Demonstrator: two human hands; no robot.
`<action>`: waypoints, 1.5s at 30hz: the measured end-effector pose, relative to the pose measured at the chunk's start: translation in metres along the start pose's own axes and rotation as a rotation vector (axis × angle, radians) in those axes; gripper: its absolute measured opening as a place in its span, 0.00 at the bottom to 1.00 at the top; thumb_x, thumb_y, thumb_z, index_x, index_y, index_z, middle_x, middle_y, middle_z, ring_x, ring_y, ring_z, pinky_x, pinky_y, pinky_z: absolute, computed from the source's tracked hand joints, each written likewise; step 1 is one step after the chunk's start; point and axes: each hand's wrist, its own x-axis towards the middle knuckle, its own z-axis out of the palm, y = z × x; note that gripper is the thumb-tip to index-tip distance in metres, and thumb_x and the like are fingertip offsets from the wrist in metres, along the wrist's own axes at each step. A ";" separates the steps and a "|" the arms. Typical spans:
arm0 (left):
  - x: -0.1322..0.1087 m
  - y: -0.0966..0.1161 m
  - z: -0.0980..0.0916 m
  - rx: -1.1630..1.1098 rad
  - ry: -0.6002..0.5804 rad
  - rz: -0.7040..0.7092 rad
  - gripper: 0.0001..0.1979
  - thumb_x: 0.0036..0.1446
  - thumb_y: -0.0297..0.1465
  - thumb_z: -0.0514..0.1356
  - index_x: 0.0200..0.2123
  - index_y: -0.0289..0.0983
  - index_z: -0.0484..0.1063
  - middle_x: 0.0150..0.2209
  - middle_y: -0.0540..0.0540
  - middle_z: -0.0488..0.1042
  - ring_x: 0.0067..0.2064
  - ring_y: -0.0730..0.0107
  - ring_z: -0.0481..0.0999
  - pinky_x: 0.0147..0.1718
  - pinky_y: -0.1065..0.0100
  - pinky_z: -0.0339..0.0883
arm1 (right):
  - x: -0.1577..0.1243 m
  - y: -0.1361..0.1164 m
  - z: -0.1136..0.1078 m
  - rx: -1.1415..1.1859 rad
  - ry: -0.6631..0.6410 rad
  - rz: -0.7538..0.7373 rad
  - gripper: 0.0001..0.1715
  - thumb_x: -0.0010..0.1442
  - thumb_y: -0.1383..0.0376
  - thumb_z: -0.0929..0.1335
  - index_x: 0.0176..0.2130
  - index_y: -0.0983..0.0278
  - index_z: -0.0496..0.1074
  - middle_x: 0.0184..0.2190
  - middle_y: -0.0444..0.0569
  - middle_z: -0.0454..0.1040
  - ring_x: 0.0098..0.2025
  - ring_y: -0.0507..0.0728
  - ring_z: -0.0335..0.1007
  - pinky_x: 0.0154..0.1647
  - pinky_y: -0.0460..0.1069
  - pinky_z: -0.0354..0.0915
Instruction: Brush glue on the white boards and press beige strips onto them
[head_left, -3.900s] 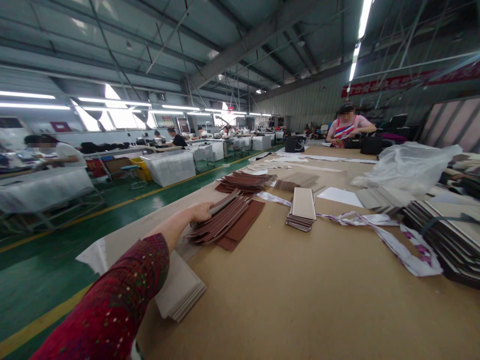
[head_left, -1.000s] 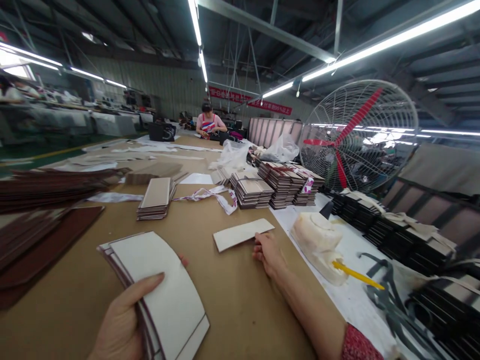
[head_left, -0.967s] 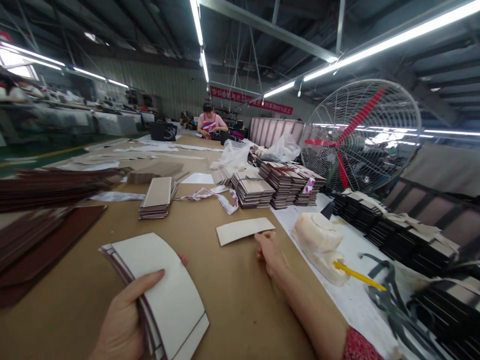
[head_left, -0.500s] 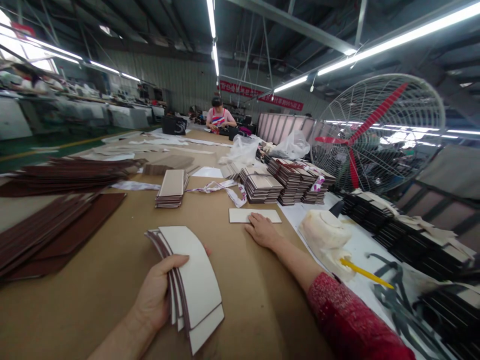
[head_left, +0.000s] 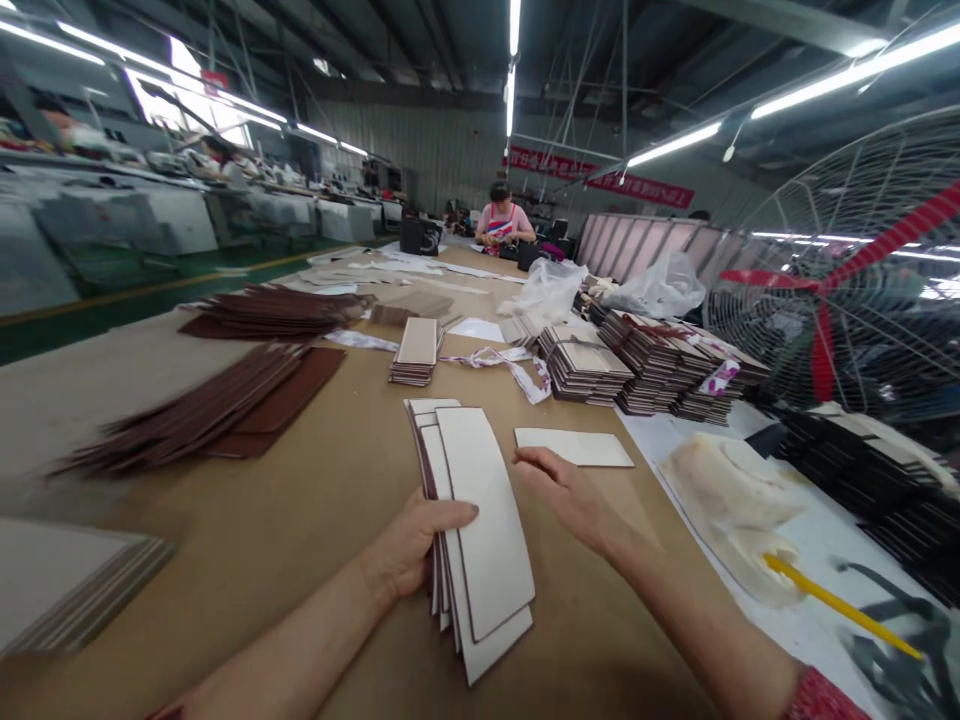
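Observation:
My left hand point(head_left: 409, 545) grips a fanned bundle of cream rectangular panels point(head_left: 491, 545) with dark brown edges, thumb on the top face and fingers behind. The bundle is held tilted above the brown work surface, its top panel slightly bowed. My right hand point(head_left: 571, 497) hovers just right of the bundle, fingers stretched forward, with nothing visible in it. Just beyond it, one cream panel point(head_left: 592, 450) lies flat on the surface. A short neat stack of similar panels point(head_left: 417, 345) stands farther forward.
Brown sheets point(head_left: 225, 400) lie piled at left, and cream sheets point(head_left: 67, 570) at near left. Tied panel bundles point(head_left: 589, 365) stand at right. A yellow stick point(head_left: 840, 603) and a cream bag point(head_left: 724, 485) rest nearby. Behind the right side is a large fan point(head_left: 821, 335). A person point(head_left: 504, 220) works at the far end.
My right hand has lifted off the flat panel and drawn back toward the held bundle. The panel stays on the surface. The view has turned left.

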 end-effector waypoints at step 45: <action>-0.073 -0.069 0.053 0.049 0.305 0.182 0.20 0.37 0.30 0.73 0.36 0.29 0.75 0.30 0.41 0.80 0.29 0.61 0.77 0.30 0.62 0.75 | -0.118 -0.020 0.027 0.598 -0.054 0.215 0.18 0.52 0.56 0.75 0.30 0.62 0.65 0.26 0.41 0.66 0.27 0.51 0.61 0.28 0.47 0.57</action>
